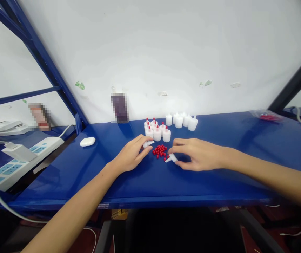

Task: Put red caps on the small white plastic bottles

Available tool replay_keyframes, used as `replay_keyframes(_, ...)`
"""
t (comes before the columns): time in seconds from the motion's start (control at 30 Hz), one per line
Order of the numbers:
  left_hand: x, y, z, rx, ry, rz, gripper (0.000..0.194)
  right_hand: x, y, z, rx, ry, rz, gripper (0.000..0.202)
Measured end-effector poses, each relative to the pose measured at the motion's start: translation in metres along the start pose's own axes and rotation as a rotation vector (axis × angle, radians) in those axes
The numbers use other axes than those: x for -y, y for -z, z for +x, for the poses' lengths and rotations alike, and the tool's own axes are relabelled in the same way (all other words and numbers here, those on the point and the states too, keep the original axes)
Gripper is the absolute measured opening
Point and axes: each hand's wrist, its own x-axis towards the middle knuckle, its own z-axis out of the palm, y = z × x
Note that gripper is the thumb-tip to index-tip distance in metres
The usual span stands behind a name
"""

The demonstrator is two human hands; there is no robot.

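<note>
left fingers (pixel 148 143) grasp a white nozzle (pixel 145 144); right fingers (pixel 175 154) pinch another (pixel 173 157), red caps (pixel 159 151) lying between them on the worktop (pixel 140 182).

Bright, diffuse light; soft shadows on blue tabletop (pixel 140 184); edges stretched, perhaps slightly blurred.

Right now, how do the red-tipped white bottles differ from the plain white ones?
Tips: the red-tipped bottles have red caps on top; the plain bottles show no red.
Position: the red-tipped bottles stand nearer the left hand; the plain bottles are farther right, mostly closer to the wall.
Shared: white bodies, standing on the blue table.
</note>
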Motion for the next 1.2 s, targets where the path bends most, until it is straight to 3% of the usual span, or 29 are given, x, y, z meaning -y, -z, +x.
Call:
replay_keyframes(0.2, -0.005, -0.001, -0.001, -0.040, -0.063, -0.034, 0.032, -0.009, -0.001, -0.002, -0.037, -0.092, 0.168, 0.020)
replay_keyframes(0.3, -0.009, -0.004, 0.000, -0.048, -0.074, -0.066, 0.038, -0.008, 0.002, 0.000, -0.220, -0.145, 0.281, 0.025)
replay_keyframes(0.43, -0.017, -0.010, 0.003, -0.070, 0.026, -0.243, 0.057, -0.002, 0.000, 0.015, -0.554, -0.217, 0.577, 0.027)
replay_keyframes(0.53, -0.021, -0.013, 0.005, -0.115, 0.099, -0.425, 0.063, 0.005, -0.009, 0.029, -0.657, -0.247, 0.769, 0.027)
replay_keyframes(0.67, -0.019, -0.014, 0.004, -0.183, 0.094, -0.477, 0.060, 0.014, -0.020, 0.041, -0.561, -0.211, 0.668, 0.025)
replay_keyframes(0.8, -0.013, -0.012, 0.004, -0.218, 0.020, -0.261, 0.048, 0.017, -0.020, 0.043, -0.399, -0.162, 0.590, 0.024)
replay_keyframes(0.9, -0.009, -0.009, 0.004, -0.231, 0.000, -0.102, 0.034, 0.013, -0.015, 0.037, -0.353, -0.114, 0.363, 0.027)
replay_keyframes(1.0, -0.005, -0.007, 0.006, -0.261, 0.042, -0.050, 0.031, 0.005, -0.013, 0.026, -0.284, -0.189, 0.081, 0.021)
replay_keyframes(1.1, 0.000, -0.006, 0.006, -0.221, 0.058, -0.030, 0.032, -0.001, -0.018, 0.018, -0.089, -0.191, -0.080, 0.017)
replay_keyframes(1.2, 0.003, -0.006, 0.005, -0.129, 0.049, -0.017, 0.033, -0.004, -0.026, 0.014, 0.011, -0.132, -0.180, 0.021)
